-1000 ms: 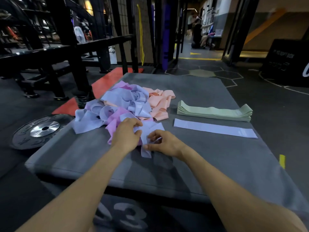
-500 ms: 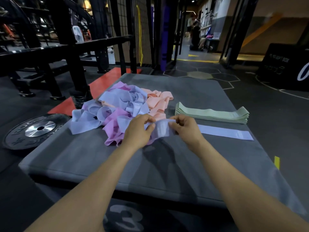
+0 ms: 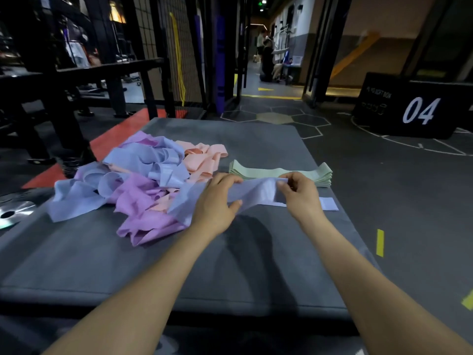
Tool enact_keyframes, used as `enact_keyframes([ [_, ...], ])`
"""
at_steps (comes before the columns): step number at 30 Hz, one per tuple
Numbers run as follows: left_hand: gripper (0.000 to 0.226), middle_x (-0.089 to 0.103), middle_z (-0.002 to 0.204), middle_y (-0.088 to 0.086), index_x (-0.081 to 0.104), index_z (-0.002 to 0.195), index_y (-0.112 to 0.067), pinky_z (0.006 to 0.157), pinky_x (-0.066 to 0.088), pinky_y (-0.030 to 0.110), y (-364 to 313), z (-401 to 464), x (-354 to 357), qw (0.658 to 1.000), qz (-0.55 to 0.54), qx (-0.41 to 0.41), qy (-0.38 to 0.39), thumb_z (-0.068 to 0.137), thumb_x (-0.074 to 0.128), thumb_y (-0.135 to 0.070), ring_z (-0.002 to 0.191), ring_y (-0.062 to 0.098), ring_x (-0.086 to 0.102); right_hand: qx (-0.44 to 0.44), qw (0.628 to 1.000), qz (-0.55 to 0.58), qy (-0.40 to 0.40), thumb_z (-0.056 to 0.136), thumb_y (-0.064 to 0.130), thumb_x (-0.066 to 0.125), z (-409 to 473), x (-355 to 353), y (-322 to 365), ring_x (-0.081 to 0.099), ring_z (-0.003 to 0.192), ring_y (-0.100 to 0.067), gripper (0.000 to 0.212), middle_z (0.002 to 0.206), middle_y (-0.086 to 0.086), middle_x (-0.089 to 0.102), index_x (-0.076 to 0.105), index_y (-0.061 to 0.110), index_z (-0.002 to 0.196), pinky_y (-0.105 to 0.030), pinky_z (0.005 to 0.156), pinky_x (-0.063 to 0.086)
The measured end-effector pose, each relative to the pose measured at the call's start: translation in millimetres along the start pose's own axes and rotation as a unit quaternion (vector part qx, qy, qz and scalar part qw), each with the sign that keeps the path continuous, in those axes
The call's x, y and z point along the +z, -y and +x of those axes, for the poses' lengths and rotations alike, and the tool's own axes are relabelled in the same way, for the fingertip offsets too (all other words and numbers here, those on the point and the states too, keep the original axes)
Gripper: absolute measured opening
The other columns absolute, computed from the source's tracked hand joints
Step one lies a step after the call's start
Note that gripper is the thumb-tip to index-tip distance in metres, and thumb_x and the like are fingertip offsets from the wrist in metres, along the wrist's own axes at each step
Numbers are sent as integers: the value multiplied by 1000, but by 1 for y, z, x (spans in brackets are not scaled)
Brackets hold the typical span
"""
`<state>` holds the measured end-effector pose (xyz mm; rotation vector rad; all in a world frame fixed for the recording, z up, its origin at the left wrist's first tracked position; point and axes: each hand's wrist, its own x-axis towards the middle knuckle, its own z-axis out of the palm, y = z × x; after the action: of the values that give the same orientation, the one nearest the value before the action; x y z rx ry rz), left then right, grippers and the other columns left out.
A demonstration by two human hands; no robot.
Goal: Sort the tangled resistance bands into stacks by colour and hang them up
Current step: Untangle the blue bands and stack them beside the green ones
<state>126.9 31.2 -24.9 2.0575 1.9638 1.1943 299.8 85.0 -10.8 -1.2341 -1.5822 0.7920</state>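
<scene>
Lavender band between both hands

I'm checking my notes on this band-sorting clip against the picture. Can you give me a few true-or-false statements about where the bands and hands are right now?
1. Both the left hand and right hand hold one blue band. True.
2. The green stack is still tangled in the pile. False: it lies folded, apart from the tangled pile.
3. A flat blue band lies on the mat. True.
4. The peach bands hang on a hook. False: they lie in the pile.
</scene>
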Motion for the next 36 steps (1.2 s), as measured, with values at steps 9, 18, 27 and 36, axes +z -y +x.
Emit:
enact_keyframes([
  [9, 34, 54, 123, 0, 57, 119, -17, 98, 40, 33, 5, 3, 34, 992, 61, -31, 109, 85, 63, -14, 118, 20, 47, 68, 978, -197, 2, 93, 6, 43, 4, -42, -36, 51, 82, -31, 15, 76, -6, 55, 58, 1, 92, -27, 55, 28],
  [18, 30, 51, 127, -3, 54, 122, -25, 97, 34, 29, 12, -1, 42, 964, 199, -11, 177, 92, 51, -23, 121, 18, 42, 147, 964, -218, 28, 87, 9, 56, 2, -46, -55, 55, 89, -23, 19, 93, -7, 59, 63, 4, 105, -21, 67, 37],
  [27, 28, 54, 124, -5, 55, 118, -29, 102, 24, 28, 29, 3, 19, 939, 301, -6, 167, 92, 51, -38, 120, 17, 42, 156, 957, -243, 14, 87, 5, 58, 8, -49, -67, 51, 82, -20, 22, 106, -12, 63, 62, 6, 109, -25, 68, 39],
  [36, 22, 62, 82, -4, 53, 68, -30, 75, 42, 32, 35, 6, 3, 975, 31, -48, 216, 84, 66, -40, 81, 15, 53, 172, 942, -286, -16, 86, 1, 50, 10, -52, -75, 59, 82, -31, 22, 106, -18, 63, 65, 11, 100, -35, 71, 51],
])
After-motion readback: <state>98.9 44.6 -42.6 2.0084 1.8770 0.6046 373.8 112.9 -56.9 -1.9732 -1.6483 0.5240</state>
